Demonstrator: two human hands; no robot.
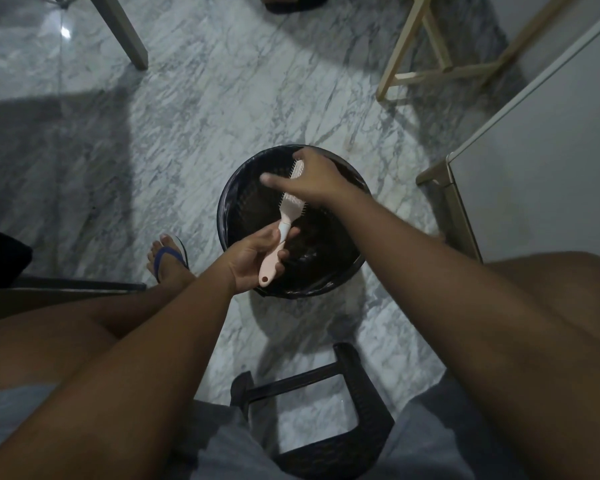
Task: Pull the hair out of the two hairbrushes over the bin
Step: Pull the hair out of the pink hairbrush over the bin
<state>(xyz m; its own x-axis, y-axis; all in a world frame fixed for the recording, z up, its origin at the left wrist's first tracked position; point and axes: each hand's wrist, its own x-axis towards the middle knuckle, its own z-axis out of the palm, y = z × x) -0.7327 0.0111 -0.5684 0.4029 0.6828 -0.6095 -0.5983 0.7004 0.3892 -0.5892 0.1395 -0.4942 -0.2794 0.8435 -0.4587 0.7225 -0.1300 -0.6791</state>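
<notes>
A pink and white hairbrush is held over a round black bin on the marble floor. My left hand grips its pink handle near the bin's front rim. My right hand lies over the brush head, fingers on the bristles, index finger stretched left. The hand hides most of the bristles, so I cannot tell whether hair is pinched. Dark hair lies inside the bin. A second hairbrush is not in view.
I sit on a dark plastic stool, knees at both sides. My sandalled foot rests left of the bin. A white cabinet stands at the right, wooden legs at the back right, a table leg at the back left.
</notes>
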